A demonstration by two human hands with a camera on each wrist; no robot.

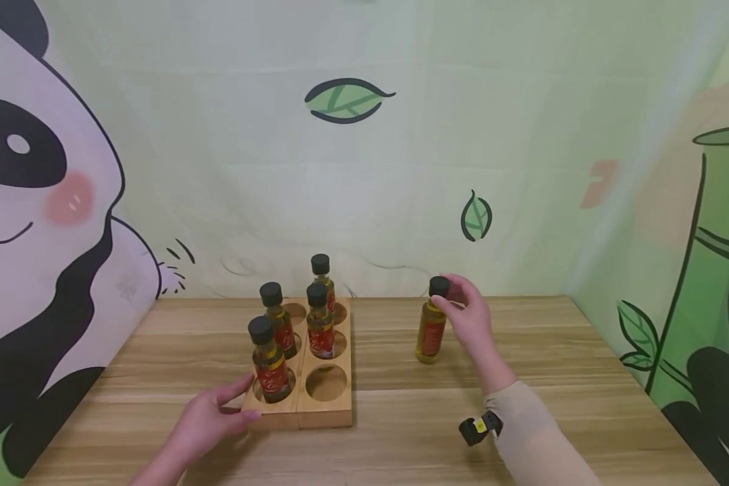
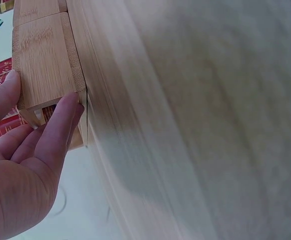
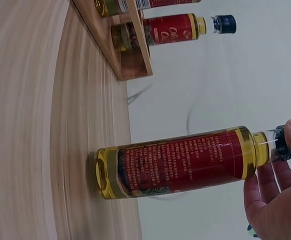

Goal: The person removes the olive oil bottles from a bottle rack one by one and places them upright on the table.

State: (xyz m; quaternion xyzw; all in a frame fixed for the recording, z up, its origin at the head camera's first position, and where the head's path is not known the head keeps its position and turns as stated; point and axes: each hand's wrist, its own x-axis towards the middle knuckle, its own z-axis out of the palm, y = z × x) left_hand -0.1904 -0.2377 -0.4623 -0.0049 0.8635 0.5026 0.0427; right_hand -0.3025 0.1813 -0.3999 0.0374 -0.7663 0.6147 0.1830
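My right hand (image 1: 469, 317) pinches the black cap of an olive oil bottle (image 1: 431, 332), a yellow-filled glass bottle with a red label. The bottle is nearly upright, its base right at the tabletop, to the right of the wooden bottle rack (image 1: 325, 420). In the right wrist view, thumb and fingers are around the cap of this bottle (image 3: 185, 162). My left hand (image 1: 209, 415) holds the near left corner of the rack, thumb and fingers on either side of the rack's wooden edge (image 2: 45, 60) in the left wrist view.
Several similar bottles stand in the rack, one of them (image 1: 271, 364) in the near left hole. The near right hole (image 1: 326, 383) and the far left hole (image 1: 294, 312) hold no bottle. Behind the wooden table (image 1: 389, 445) hangs a printed cloth (image 1: 249, 169) with panda and bamboo.
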